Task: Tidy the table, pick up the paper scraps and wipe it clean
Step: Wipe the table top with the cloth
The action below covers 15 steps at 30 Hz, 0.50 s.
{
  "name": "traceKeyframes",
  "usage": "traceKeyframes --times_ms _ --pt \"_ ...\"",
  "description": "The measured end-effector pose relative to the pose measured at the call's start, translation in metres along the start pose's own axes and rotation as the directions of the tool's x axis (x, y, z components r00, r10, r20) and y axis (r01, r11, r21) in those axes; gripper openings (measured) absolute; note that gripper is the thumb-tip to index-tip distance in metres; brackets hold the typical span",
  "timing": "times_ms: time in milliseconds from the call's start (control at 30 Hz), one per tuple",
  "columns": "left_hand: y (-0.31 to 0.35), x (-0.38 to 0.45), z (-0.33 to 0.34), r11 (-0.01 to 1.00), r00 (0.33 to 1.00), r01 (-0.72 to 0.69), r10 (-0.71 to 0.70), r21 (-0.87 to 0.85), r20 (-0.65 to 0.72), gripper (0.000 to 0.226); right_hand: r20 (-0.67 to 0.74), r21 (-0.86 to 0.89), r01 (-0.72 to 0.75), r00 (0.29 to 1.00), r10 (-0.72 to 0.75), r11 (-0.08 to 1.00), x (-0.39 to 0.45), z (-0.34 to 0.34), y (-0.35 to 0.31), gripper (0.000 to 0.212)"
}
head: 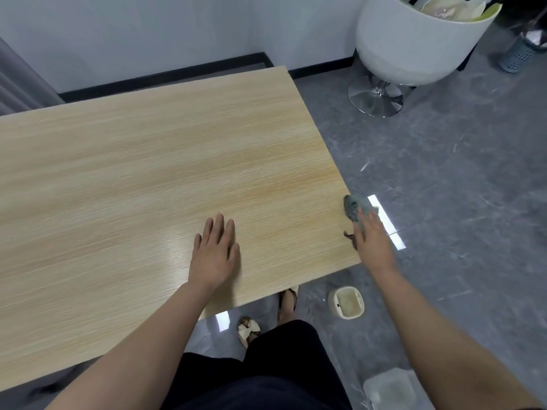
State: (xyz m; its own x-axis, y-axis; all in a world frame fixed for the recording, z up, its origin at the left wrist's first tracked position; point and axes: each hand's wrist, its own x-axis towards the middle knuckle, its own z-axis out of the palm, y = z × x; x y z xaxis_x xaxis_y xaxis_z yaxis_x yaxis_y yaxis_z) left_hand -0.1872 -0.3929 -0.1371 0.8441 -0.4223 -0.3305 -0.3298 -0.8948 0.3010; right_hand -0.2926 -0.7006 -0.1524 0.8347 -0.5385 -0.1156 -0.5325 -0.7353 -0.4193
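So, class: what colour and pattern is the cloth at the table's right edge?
The cloth is grey-green with dark stripes, shown in the head view.
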Motion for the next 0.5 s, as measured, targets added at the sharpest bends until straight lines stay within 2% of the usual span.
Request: traceKeyframes --times_ms 33,67,133,167,233,300,333,367,433,500 --pt "0.000 -0.001 0.000 1.000 1.000 0.003 -0.003 -0.001 -0.002 0.055 -0.034 0.005 -0.052 0.998 0.052 0.999 -0.006 0.001 -0.005 0.046" --pt "0.001 -0.001 0.001 1.000 1.000 0.006 -0.006 0.001 -0.005 0.055 -0.068 -0.011 -0.039 0.997 0.038 0.999 -0.015 0.007 -0.015 0.045" --pt "0.001 -0.001 0.001 1.000 1.000 0.010 -0.010 0.003 -0.013 0.055 -0.036 -0.042 0.154 0.987 -0.155 0.987 -0.039 0.026 -0.045 0.045" --pt "0.001 -0.001 0.002 1.000 1.000 0.009 -0.009 0.001 -0.014 0.055 0.016 -0.063 0.287 0.958 -0.287 0.956 -0.054 0.039 -0.062 0.046" --pt "0.000 -0.001 0.003 1.000 1.000 0.002 -0.002 0.000 -0.012 0.055 0.109 -0.063 0.528 0.847 -0.520 0.847 -0.079 0.061 -0.084 0.039" --pt "-0.001 -0.003 0.003 1.000 1.000 -0.008 0.008 0.009 -0.011 0.055 0.179 -0.055 0.639 0.763 -0.622 0.768 -0.082 0.060 -0.081 0.042" --pt "-0.002 -0.004 0.003 1.000 1.000 -0.012 0.012 0.010 -0.010 0.055 0.171 -0.077 0.635 0.768 -0.618 0.768 -0.075 0.054 -0.070 0.043" --pt "-0.003 -0.004 0.003 1.000 1.000 -0.016 0.016 0.008 -0.009 0.055 0.150 -0.073 0.579 0.812 -0.565 0.812 -0.067 0.046 -0.054 0.043" --pt "-0.003 -0.006 0.003 1.000 1.000 -0.019 0.019 0.006 -0.004 0.055 0.090 -0.023 0.319 0.945 -0.316 0.947 -0.052 0.025 -0.016 0.046" --pt "-0.003 -0.006 0.003 1.000 1.000 -0.019 0.019 0.010 -0.002 0.055 -0.006 -0.012 0.086 0.996 -0.086 0.996 -0.044 0.010 0.011 0.046"
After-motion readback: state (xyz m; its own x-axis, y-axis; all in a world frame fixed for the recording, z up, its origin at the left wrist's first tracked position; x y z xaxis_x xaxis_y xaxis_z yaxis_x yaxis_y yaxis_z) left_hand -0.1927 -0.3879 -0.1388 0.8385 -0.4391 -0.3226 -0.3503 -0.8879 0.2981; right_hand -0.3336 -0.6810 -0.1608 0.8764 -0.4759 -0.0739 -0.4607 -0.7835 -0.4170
